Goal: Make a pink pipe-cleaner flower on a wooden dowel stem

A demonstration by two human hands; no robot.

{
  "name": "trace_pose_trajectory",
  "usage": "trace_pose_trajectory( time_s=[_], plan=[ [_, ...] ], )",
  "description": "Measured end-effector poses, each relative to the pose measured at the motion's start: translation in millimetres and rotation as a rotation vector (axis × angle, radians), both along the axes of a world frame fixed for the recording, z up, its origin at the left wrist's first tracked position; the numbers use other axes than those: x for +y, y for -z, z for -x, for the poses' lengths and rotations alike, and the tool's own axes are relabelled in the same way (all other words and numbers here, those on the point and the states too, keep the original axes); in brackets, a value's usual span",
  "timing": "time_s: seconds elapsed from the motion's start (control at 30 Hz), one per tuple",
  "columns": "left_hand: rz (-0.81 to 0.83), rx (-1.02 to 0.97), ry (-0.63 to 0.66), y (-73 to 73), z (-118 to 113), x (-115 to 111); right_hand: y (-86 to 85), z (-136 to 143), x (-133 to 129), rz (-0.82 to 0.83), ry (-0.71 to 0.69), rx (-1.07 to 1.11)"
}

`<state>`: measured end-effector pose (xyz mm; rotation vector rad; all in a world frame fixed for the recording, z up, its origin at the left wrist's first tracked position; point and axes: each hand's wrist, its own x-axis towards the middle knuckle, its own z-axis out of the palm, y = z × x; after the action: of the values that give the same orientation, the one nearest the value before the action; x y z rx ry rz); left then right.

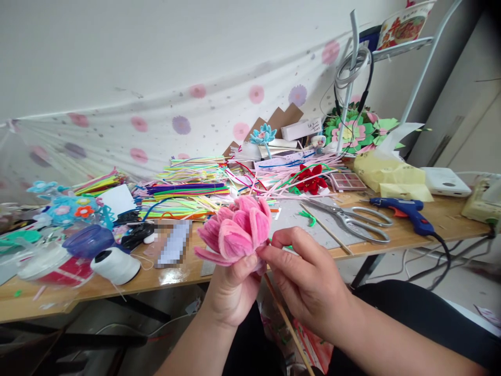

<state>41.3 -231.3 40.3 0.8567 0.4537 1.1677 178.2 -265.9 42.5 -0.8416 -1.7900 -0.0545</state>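
Observation:
A pink pipe-cleaner flower with several layered fuzzy petals is held up in front of the table's front edge. My left hand is closed around its base from below, thumb against the lower petals. At the right side of the base, my right hand pinches with thumb and forefinger; what lies between those fingertips is mostly hidden. A thin wooden stick slants down from beneath the flower, between my hands, toward my lap. Its upper end is covered by the hands.
Large scissors, a blue glue gun and another stick lie on the right of the table. Bundles of colored pipe cleaners fill the middle. A white thread spool lies at left. A red flower sits behind.

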Motion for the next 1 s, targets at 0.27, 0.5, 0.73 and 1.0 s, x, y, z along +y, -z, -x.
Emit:
trace_pose_trajectory(
  time_s=[0.27,0.5,0.73,1.0],
  plan=[
    [0.026,-0.067,0.019,2.5,-2.4,-0.6,10.5,-1.8,2.9,0.019,-0.023,-0.005],
    [0.032,-0.059,0.029,5.6,0.3,2.8,13.4,1.2,6.0,0.048,-0.038,-0.004],
    [0.022,-0.048,0.021,17.8,6.3,8.0,22.0,3.8,12.3,0.06,-0.049,-0.036],
    [0.009,-0.064,0.085,28.1,12.6,16.5,32.3,10.1,22.0,0.069,-0.034,-0.072]
  ],
)
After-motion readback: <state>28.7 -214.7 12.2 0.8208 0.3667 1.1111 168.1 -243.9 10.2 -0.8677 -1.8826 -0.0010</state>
